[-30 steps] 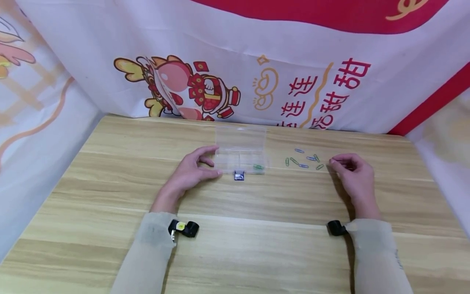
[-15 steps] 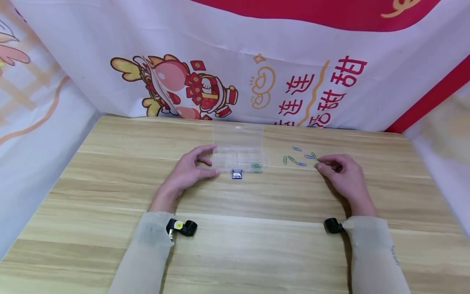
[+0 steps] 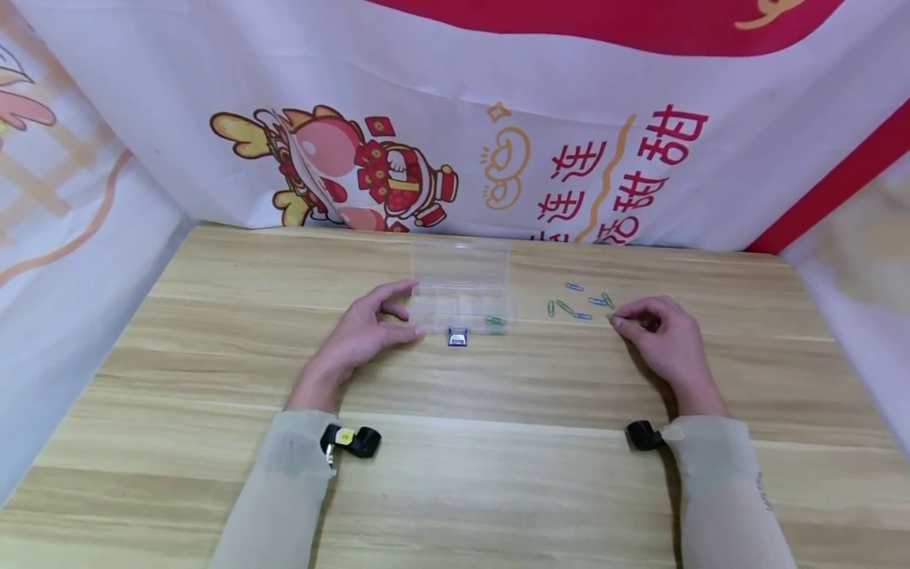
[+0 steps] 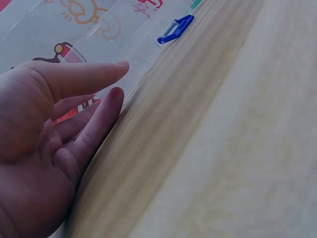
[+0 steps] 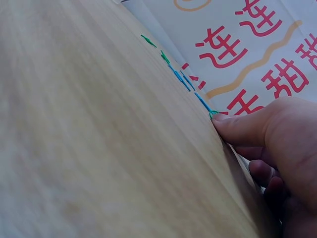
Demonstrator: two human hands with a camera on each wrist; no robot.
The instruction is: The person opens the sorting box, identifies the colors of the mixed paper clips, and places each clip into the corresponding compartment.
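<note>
A clear plastic divided box (image 3: pixel 435 322) lies with its lid (image 3: pixel 460 265) raised at the back and a blue latch (image 3: pixel 457 337) at the front. Green paper clips (image 3: pixel 494 321) sit in its front right compartment. My left hand (image 3: pixel 359 328) holds the box's left end between thumb and fingers. To the right, thumb and forefinger of my right hand (image 3: pixel 663 332) pinch a green paper clip (image 5: pixel 213 114), mostly covered by the fingertips. Loose blue paper clips (image 3: pixel 573 287) and green paper clips (image 3: pixel 550 309) are scattered just left of that hand.
The wooden table (image 3: pixel 498 490) ends at the back against a printed cloth (image 3: pixel 355 47). Another cloth (image 3: pixel 71 182) hangs along the left side. Black wrist cameras (image 3: pixel 366 442) are strapped over both sleeves.
My right hand has moved left to the edge of the scattered clips, its fingertips now at a green paper clip. The left hand stays at the box. The head view has shifted slightly.
</note>
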